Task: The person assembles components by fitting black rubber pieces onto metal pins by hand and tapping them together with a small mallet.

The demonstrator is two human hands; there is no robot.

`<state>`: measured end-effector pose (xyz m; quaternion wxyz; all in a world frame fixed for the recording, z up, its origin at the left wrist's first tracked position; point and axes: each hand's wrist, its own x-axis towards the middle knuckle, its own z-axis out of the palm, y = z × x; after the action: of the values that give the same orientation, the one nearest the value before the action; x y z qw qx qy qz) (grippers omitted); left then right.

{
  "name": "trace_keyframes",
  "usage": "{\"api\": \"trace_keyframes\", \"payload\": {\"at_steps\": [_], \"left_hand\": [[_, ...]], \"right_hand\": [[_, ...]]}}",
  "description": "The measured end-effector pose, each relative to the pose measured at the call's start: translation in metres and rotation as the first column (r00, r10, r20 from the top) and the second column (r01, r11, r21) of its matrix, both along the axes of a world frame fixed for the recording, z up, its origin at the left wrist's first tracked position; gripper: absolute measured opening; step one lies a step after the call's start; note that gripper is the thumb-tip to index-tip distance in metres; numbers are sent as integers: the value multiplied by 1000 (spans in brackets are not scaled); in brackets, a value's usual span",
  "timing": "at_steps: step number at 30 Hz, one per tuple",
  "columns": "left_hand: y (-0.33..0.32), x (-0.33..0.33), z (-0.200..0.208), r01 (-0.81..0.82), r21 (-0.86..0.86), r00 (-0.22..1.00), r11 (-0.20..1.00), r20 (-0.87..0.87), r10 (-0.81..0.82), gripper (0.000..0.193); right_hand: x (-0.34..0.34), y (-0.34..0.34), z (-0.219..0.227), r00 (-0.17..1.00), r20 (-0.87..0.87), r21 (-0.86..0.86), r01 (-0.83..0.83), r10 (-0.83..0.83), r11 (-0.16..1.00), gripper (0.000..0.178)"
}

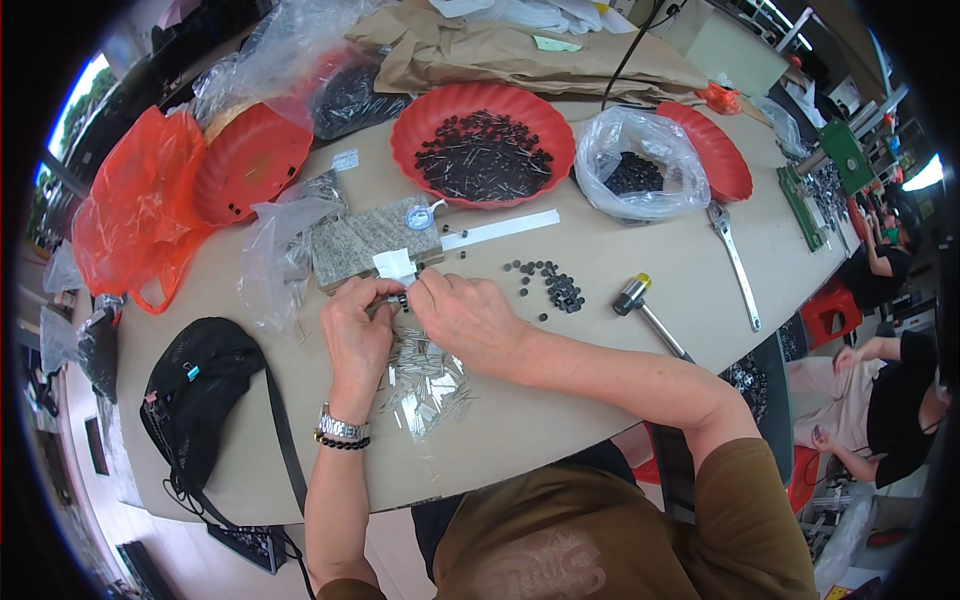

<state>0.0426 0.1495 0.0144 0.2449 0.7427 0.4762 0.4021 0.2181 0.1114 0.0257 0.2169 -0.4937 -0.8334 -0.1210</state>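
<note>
My left hand and my right hand meet at the near edge of a grey stone block, fingers pinched together. Small black bits show between and beside the fingertips; the fingers hide most of them, so I cannot tell exactly what each hand grips. A white scrap sits just beyond the fingertips, against the block. Below my hands lies a heap of thin metal pins, partly under my right hand. Loose round black caps are scattered to the right of it.
A red bowl holds black caps with pins. Beside it stands a clear bag of black caps. A hammer and wrench lie right; a black pouch and red plastic bag lie left. People sit at far right.
</note>
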Motion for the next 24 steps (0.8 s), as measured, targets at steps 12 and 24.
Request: {"api": "trace_keyframes", "payload": {"at_steps": [12,24], "left_hand": [[-3,-4,6,86,66,995,994,-64,-82,28],[-31,-15,61,-34,-17,997,999,74,35,17]], "right_hand": [[123,54,45,905,-313,-130,261,-289,957,12],[126,-99,57,818,-423,-298,280,-389,913,7]]}}
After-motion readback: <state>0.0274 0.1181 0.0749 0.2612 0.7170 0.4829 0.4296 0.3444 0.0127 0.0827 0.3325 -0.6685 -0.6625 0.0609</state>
